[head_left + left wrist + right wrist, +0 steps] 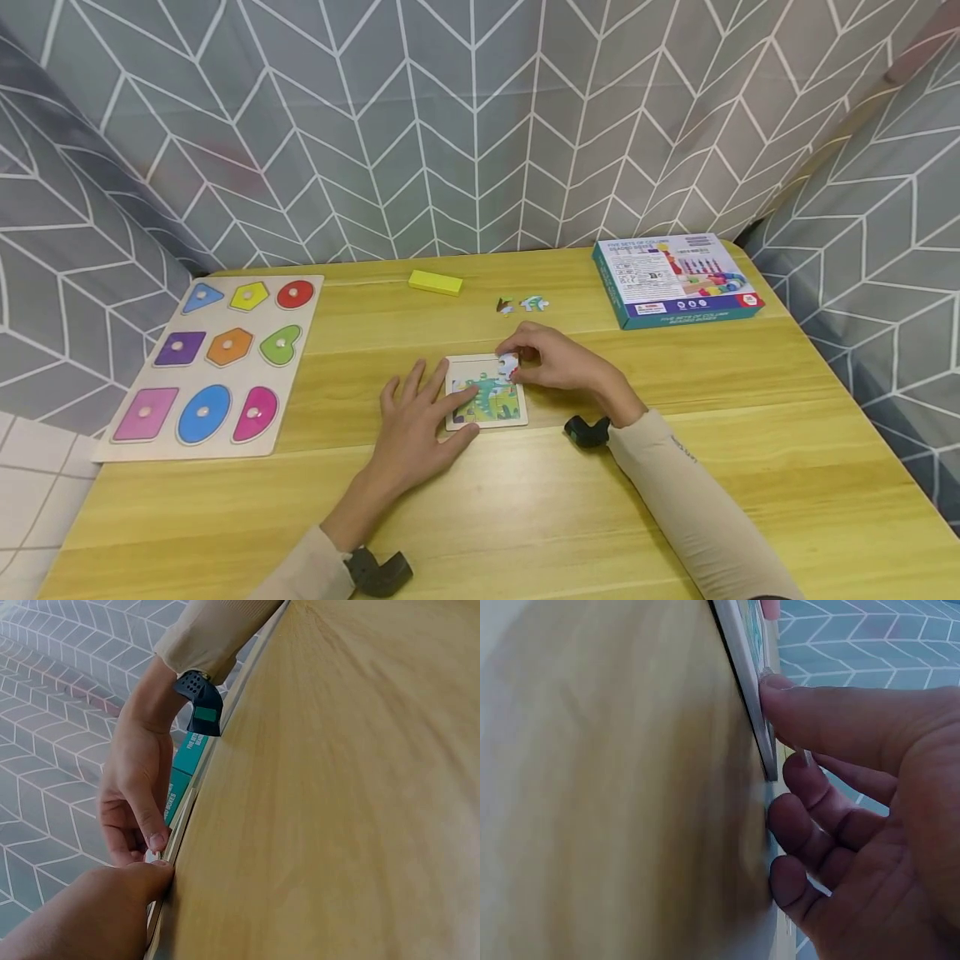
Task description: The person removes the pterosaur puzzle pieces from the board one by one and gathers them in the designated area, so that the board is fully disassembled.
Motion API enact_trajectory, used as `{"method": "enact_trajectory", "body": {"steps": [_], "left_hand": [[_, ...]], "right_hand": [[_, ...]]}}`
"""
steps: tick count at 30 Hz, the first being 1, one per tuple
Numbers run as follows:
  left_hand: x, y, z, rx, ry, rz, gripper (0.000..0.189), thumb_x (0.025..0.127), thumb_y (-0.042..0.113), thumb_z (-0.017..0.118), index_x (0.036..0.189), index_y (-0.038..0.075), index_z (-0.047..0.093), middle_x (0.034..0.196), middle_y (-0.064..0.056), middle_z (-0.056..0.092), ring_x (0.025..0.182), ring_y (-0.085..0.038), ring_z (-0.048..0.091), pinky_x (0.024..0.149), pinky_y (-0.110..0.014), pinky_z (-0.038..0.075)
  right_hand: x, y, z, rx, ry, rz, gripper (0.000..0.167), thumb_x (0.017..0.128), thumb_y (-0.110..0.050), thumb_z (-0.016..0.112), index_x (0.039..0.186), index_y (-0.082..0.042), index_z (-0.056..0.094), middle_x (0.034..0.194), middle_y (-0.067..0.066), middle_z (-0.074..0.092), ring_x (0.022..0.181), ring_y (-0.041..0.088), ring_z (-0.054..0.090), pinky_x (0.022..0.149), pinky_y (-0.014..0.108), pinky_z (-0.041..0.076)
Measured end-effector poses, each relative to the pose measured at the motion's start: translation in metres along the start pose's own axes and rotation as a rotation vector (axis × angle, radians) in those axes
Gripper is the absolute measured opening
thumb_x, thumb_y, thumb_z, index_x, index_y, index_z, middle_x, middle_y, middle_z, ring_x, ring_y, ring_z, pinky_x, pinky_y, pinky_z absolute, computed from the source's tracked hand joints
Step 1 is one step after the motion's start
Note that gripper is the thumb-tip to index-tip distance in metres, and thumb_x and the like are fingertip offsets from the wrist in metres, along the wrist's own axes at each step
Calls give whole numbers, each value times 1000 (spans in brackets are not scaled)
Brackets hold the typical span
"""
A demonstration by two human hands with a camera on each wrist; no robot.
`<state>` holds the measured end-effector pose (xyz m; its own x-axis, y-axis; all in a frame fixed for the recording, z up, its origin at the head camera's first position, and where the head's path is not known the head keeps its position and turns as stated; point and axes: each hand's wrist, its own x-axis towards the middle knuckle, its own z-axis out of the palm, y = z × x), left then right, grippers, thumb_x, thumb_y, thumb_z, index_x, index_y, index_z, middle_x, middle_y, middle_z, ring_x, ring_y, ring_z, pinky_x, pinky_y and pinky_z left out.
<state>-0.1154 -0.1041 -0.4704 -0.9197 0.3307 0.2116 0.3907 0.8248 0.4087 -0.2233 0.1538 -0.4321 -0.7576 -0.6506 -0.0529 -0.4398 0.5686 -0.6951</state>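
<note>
A small square jigsaw puzzle tray [498, 426] with a light wooden rim lies on the table, showing a green dinosaur picture. My right hand [558, 360] pinches a whitish jigsaw piece [507, 365] with a touch of red over the tray's upper right corner. From the left, my left hand [420, 425] spreads its fingers, the index finger resting over the picture and the thumb at the lower rim. In the right wrist view, the right thumb [817, 720] is right at the tray's edge, other fingers curled below. Two loose jigsaw pieces [534, 303] lie beyond the tray.
At the left lies a white shape board [251, 333] with several coloured knobbed shapes. Toward the back is a yellow block [436, 282]. A teal-sided bead box [678, 279] sits at the back right. Patterned grey curtains [480, 125] hang behind the wooden table [570, 525].
</note>
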Motion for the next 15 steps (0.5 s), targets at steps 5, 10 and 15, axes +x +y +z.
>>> {"method": "enact_trajectory", "body": {"steps": [5, 10, 15], "left_hand": [[0, 0, 0, -1, 4, -2, 51, 91, 57, 64, 139, 37, 63, 163, -11, 39, 155, -43, 25, 117, -69, 11], [0, 1, 0, -8, 11, -4, 51, 91, 56, 65, 138, 36, 64, 163, -11, 40, 154, -43, 26, 116, -69, 11], [-1, 0, 0, -13, 16, -2, 50, 91, 56, 66, 138, 36, 64, 163, -11, 40, 155, -42, 26, 116, -68, 11]], "right_hand": [[-3, 9, -7, 5, 15, 0, 34, 93, -9, 72, 127, -10, 70, 110, 4, 62, 95, 19, 51, 87, 33, 46], [-8, 22, -21, 39, 112, 39, 35, 93, -6, 70, 128, -6, 69, 107, 10, 61, 90, 22, 50, 81, 33, 44], [-11, 37, -32, -27, 316, 158, 36, 94, -4, 66, 130, 0, 67, 102, 15, 56, 84, 23, 47, 77, 35, 39]]}}
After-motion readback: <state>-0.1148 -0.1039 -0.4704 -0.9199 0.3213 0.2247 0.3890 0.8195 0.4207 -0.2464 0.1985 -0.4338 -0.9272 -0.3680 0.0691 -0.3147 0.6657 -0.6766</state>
